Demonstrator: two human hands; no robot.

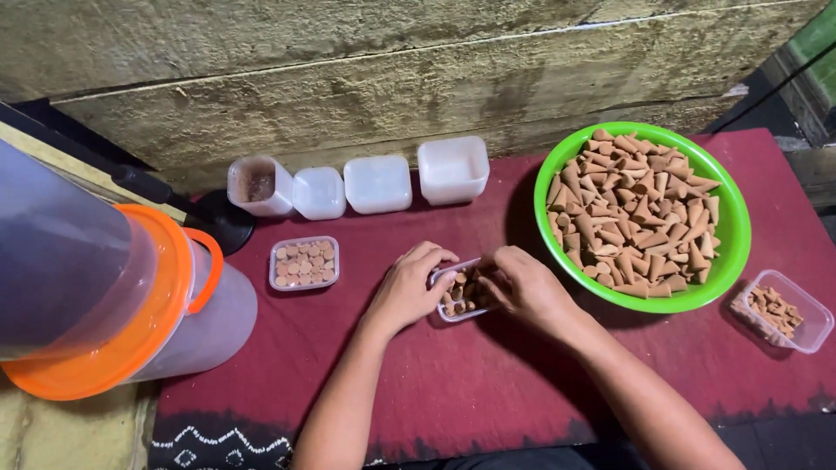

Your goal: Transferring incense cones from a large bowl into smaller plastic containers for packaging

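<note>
Both hands close on a small clear box [460,294] of brown cones: left hand [407,287] steadying its near-left edge, right hand [522,283] pinching cones inside, green bowl [734,228] just right.

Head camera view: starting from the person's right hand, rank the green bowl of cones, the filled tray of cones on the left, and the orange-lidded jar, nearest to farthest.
From the right hand:
1. Green bowl of cones, just to its right.
2. Filled tray of cones, left, past the left hand.
3. Orange-lidded jar, lying at the far left edge.
</note>
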